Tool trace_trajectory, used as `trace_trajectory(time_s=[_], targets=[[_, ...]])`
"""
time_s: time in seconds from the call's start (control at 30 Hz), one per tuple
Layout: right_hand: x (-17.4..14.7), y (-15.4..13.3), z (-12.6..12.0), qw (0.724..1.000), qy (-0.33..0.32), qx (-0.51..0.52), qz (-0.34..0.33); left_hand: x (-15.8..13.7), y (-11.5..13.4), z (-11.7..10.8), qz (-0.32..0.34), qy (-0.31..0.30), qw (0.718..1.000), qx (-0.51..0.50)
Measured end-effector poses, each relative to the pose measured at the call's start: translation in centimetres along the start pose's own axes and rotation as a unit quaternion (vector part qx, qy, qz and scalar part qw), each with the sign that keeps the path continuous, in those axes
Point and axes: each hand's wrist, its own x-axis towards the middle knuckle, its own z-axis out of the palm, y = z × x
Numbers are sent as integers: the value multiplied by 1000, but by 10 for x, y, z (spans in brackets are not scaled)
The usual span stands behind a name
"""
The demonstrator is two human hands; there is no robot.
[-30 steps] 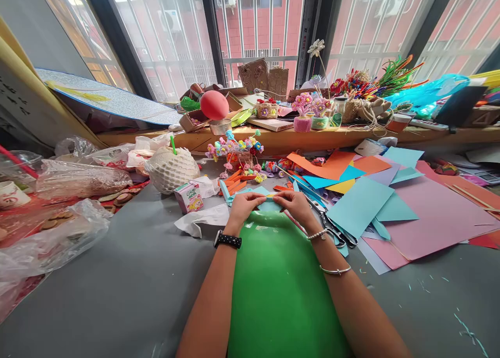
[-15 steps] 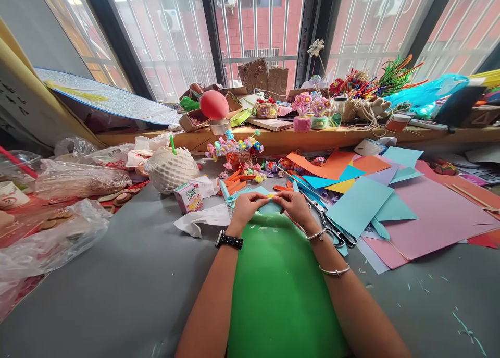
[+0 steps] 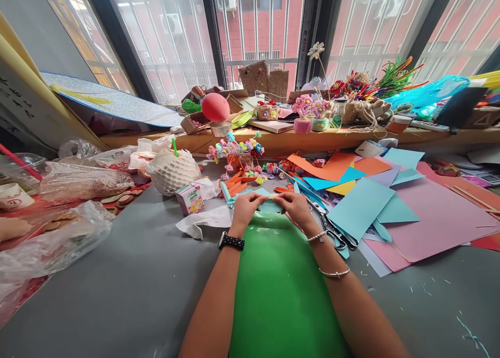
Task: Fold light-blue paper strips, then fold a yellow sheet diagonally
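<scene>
The small light-blue paper piece [image 3: 269, 207] looked matt, the long green form [image 3: 285, 290] smooth and glossy like plastic, the grey worktop [image 3: 156, 280] dull. The slim silver bangle [image 3: 335, 274] shone like metal; the clear plastic bag [image 3: 91, 222] was crinkled and shiny, the round white netted bundle [image 3: 174, 174] rough and foam-like.

The bare left arm [image 3: 219, 295] has 1 watch [image 3: 223, 240] on a black strap [image 3: 235, 243] scattered with small white dots. The right arm [image 3: 328, 255] wears 1 bracelet [image 3: 314, 238] of pale round beads with a small charm [image 3: 322, 237], and, farther up, 1 thin silver bangle [image 3: 335, 274].
</scene>
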Motion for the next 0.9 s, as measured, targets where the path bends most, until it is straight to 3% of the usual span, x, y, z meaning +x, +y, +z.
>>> trace_trajectory(time_s=[0.33, 0.63, 0.77, 0.9], targets=[[-1, -4, 2, 993, 29, 91, 72, 2, -3, -2, -5, -31, 998, -50], [-2, -12, 3, 999, -14, 37, 18, 0, -1, 0, 47, -30, 998, -22], [-3, -14, 3, 999, -11, 50, 8, 1, -2, -2, 14, -22, 999, -38], [-2, -9, 3, 993, 17, 100, 51, 3, -5, -3, -9, -17, 996, -82]])
